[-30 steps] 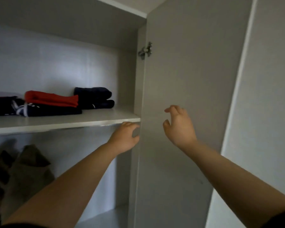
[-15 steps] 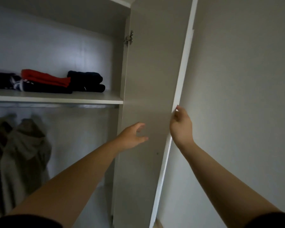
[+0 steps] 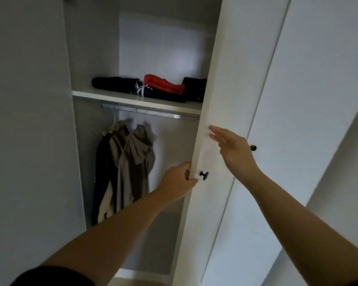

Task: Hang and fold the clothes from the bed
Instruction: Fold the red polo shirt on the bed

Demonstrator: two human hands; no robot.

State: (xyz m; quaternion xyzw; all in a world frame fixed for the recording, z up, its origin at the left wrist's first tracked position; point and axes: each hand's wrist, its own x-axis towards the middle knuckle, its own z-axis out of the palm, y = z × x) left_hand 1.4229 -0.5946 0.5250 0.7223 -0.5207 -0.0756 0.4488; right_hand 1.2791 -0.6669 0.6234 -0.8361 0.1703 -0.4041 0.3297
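The left hand [image 3: 177,179] has its fingers [image 3: 186,174] curled round the free edge of the wardrobe door [image 3: 221,112], thumb on the front face just beside a small black knob [image 3: 204,174], the other fingertips hidden behind the panel; the right hand [image 3: 234,149] lies open, its fingers [image 3: 215,132] straight and close together, tips on or just off the door's front face, which of the two cannot be told; it holds nothing; a second black knob [image 3: 253,148] on the neighbouring door [image 3: 310,100] peeps out from behind that hand's wrist side.

Inside, folded clothes [image 3: 153,87] in dark blue and red sit on the shelf [image 3: 132,100], the rightmost pile cut off by the door edge; under the shelf a metal rail [image 3: 145,110] carries hanging garments [image 3: 126,166], grey-brown and dark, their hangers hard to make out in the dim light; the bed is out of view; dark sleeves cross the bottom corners.
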